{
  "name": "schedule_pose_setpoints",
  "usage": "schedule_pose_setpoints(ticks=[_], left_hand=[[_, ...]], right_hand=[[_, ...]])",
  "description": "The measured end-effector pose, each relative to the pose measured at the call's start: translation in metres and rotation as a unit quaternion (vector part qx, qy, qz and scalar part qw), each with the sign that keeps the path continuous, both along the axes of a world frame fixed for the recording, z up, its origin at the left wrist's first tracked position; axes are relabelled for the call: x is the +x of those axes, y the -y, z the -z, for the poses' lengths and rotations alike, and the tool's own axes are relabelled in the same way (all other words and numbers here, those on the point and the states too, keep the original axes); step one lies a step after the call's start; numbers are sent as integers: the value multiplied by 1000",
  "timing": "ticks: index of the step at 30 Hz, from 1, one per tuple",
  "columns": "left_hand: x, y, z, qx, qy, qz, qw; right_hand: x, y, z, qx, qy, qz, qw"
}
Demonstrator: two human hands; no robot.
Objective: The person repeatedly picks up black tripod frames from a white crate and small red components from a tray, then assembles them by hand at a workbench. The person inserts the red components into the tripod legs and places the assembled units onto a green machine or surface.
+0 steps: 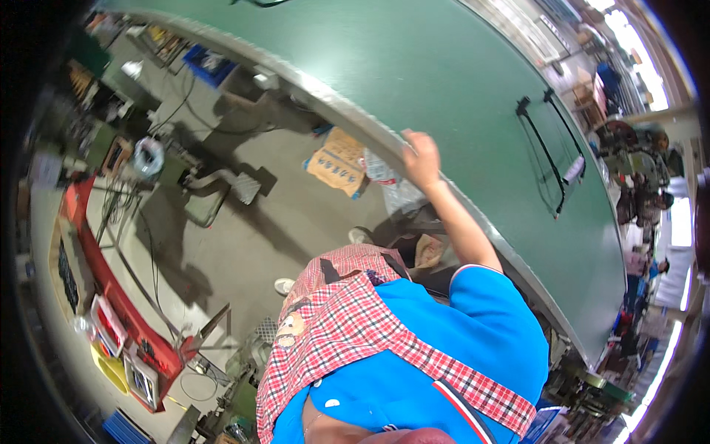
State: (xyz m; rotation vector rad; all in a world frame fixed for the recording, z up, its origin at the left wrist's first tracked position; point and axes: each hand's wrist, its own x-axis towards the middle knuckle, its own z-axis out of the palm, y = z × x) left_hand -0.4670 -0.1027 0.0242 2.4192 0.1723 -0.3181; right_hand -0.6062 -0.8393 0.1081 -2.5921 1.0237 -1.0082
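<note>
My right hand (pixel 422 161) rests at the metal-trimmed edge of a large green-topped table (pixel 444 72), its fingers partly bent and no object visible in it. My left hand is out of view. Farther right on the tabletop lie two thin black rods with dark end fittings, one nearer (pixel 543 147) and one farther (pixel 567 125). A pale wrapped piece (pixel 573 170) sits against them near one end. Part of a dark curved item shows at the table's top left edge.
Below the table edge, a tan sack (pixel 338 162) and a clear plastic bag (pixel 399 194) lie on the floor. A foot pedal (pixel 244 186), a blue crate (pixel 209 65) and a red-framed bench (pixel 111 272) with trays stand to the left. Machines and people are far right.
</note>
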Motion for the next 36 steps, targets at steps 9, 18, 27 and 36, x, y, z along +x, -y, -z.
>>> schedule_pose_setpoints(ticks=[9,18,27,36], left_hand=[[64,166,-8,-47,-215,107,970],[-29,214,-22,43,-199,132,970],[-200,204,49,-9,-145,27,989],[-379,145,-21,-103,103,-446,883]], right_hand=[[-380,275,-4,57,-253,507,822],[-340,244,0,60,-291,374,878],[-38,96,-253,-70,-171,-279,942],[174,-241,-214,-182,-186,-785,562]])
